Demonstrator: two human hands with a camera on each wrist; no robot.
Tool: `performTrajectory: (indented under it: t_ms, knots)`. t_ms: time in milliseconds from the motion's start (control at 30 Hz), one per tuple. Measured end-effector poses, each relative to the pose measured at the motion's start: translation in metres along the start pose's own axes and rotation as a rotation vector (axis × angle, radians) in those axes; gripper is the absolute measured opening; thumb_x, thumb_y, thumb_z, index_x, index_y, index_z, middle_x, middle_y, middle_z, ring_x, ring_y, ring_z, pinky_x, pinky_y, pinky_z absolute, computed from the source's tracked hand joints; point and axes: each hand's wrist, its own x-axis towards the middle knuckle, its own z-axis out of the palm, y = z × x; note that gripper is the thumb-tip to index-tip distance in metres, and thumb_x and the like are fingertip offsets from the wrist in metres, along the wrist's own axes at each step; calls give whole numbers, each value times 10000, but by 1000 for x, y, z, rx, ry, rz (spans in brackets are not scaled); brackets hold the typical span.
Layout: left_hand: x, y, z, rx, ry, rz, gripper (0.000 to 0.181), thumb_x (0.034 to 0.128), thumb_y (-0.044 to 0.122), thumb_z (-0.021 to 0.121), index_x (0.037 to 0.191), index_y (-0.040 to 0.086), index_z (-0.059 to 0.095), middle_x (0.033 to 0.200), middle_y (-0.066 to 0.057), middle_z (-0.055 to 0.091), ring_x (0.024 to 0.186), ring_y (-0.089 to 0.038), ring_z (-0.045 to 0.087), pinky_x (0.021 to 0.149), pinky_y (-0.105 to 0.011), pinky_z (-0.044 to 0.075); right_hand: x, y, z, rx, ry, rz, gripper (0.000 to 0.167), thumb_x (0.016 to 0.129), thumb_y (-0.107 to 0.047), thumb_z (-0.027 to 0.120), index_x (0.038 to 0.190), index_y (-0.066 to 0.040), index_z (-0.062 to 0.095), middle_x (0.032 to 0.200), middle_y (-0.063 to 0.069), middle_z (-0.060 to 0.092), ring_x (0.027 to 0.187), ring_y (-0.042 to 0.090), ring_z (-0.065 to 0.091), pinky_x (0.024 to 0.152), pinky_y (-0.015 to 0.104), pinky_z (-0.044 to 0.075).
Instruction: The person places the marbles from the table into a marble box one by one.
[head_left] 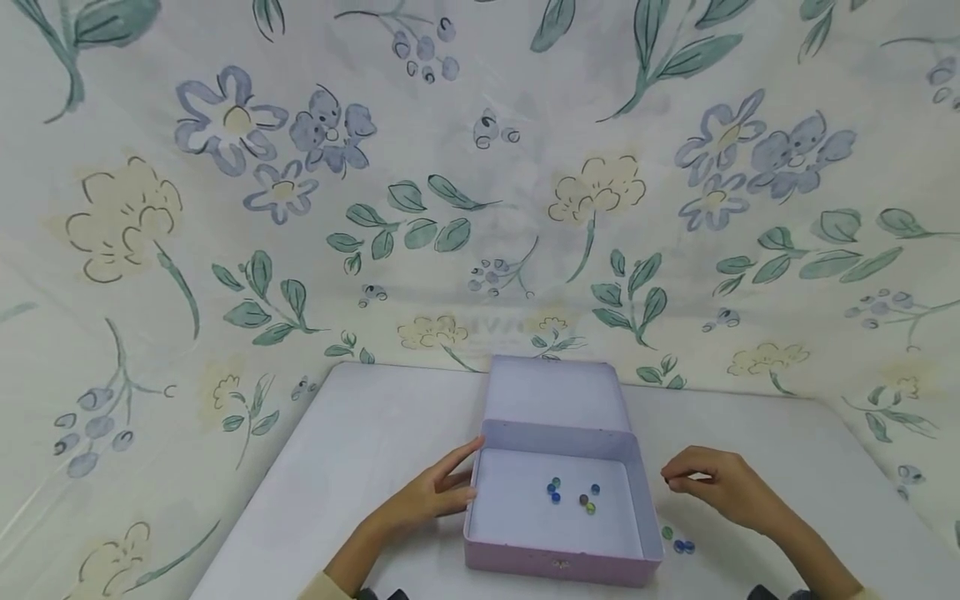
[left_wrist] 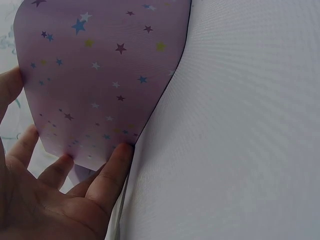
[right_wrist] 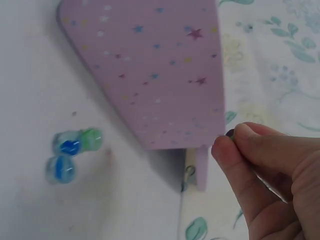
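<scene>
head: the right hand (head_left: 727,487) pinches a dark marble (head_left: 666,479) just right of the open box (head_left: 517,557). left wrist: the left hand (left_wrist: 60,210) touches the box's side, fingers (left_wrist: 111,175) spread apart. right wrist: the marble sits between squeezed fingertips, too hidden to tell which way it points.

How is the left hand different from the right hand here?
The left hand spreads its fingers against the side of the box, while the right hand pinches a small dark thing, perhaps a marble. The left hand touches the box; the right hand looks apart from it, near its opposite side. Both are bare.
</scene>
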Motion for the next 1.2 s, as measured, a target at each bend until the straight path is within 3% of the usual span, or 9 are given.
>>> performTrajectory:
  t_ms: [67,300,567,900,1200]
  knots:
    - [0,0,0,6,7,-1,703,1012,231,582,1600,315,207,1692,-100,87,1470,-551,212,1103,-593,420,7,-6,-2,-2,-1,-8,170,898,-68,719,1026,-176,749,989,-49,730,908,-9,677,741,173,590]
    - [-2,0,-1,0,15,-6,711,1010,227,589,1601,309,204,1692,-100,90,1474,-535,223,1107,-589,417,40,-24,4,37,-40,-86,144,903,-43,706,1034,-92,740,989,61,734,914,-4,675,745,200,602]
    - [-2,-1,0,-1,24,-8,702,1009,232,589,1597,318,217,1692,-98,87,1470,-543,225,1103,-594,419,77,-41,15,29,-124,-113,169,896,-55,721,1024,-161,753,988,30,737,899,151,703,768,208,598]
    - [-2,-2,2,-18,-17,-6,718,1016,242,578,1612,266,178,1694,-95,75,1476,-540,209,1096,-557,445,108,-54,40,-17,-229,-111,184,885,-39,727,995,-181,767,978,-42,734,903,30,662,790,183,581]
    - [-2,1,2,-25,5,-8,732,1015,230,578,1614,290,162,1698,-66,58,1485,-525,203,1106,-572,426,138,-65,62,-41,-308,-153,164,884,-4,720,978,-128,773,952,-13,726,873,38,664,787,151,570]
